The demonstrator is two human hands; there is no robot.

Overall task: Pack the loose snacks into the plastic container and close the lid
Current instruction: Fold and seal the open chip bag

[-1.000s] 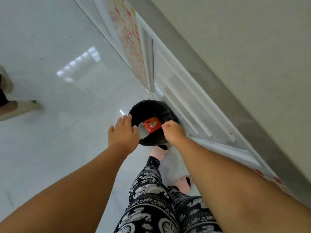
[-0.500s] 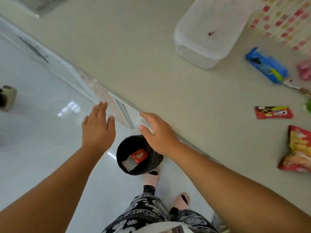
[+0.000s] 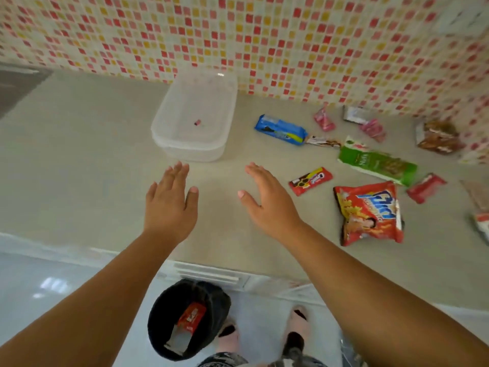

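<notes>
Both hands are empty with fingers spread wide and flat, palms down over the beige countertop [image 3: 79, 160]. Can't tell if they actually touch the surface or just float above it. The left hand [image 3: 169, 205] and right hand [image 3: 267, 202] sit side by side with a gap between them, fingertips aimed toward 12 o'clock.

Just beyond the left hand's fingertips, around 12 o'clock, is the clear rectangular plastic container [image 3: 194, 116], up against the red-and-yellow mosaic tile wall [image 3: 238, 35]. There's one tiny pinkish thing inside, too small to identify. Whether a lid is under it or on it is hard to make out, everything's see-through.

The snacks are all loose out at 2 to 3 o'clock from the right hand: a small red chocolate bar wrapper [image 3: 310, 180] nearest, a blue cookie pack [image 3: 280, 129], a long green cracker pack [image 3: 377, 162], a big red crinkly chip bag [image 3: 369, 213], plus several pink, red and brown packets further back that are too blurry to read. A couple at the right edge are cut off.

Down at 6 o'clock, on the floor, a black round bin [image 3: 185, 317] holds a red wrapper.
</notes>
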